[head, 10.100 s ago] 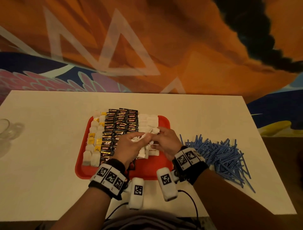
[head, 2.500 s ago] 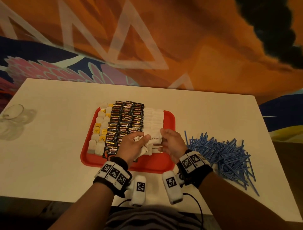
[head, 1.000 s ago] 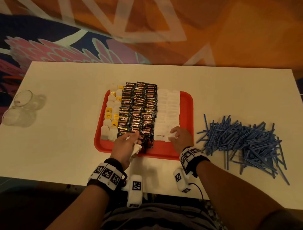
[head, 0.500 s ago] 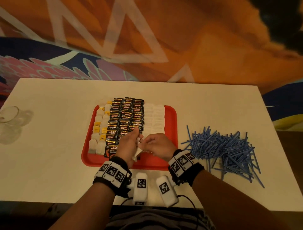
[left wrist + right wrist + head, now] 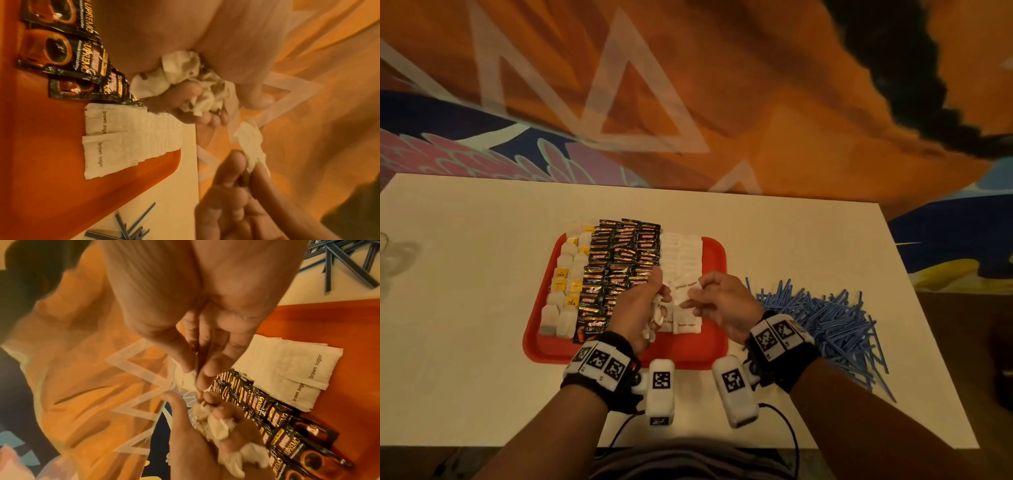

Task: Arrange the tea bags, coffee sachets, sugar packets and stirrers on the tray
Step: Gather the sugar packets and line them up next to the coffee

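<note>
A red tray (image 5: 714,347) holds tea bags (image 5: 566,274) on its left, black coffee sachets (image 5: 626,250) in the middle and rows of white sugar packets (image 5: 683,257) on the right. Over the tray's near half, my left hand (image 5: 661,291) grips a crumpled bunch of sugar packets (image 5: 185,76). My right hand (image 5: 693,293) pinches one sugar packet (image 5: 685,289) between thumb and forefinger, just right of the bunch. Two "brown sugar" packets (image 5: 298,369) lie flat at the front of the sugar rows. Blue stirrers (image 5: 822,318) lie heaped on the table, right of the tray.
The white table (image 5: 465,342) runs wide to the left of the tray, with a clear glass (image 5: 387,250) at its far left edge. Bare red tray floor shows in front of the rows and down the right side. A patterned orange wall stands behind.
A second ago my right hand was low at the front of the sugar rows. It then came back to the left hand's bunch and now holds a single packet slightly apart from it.
</note>
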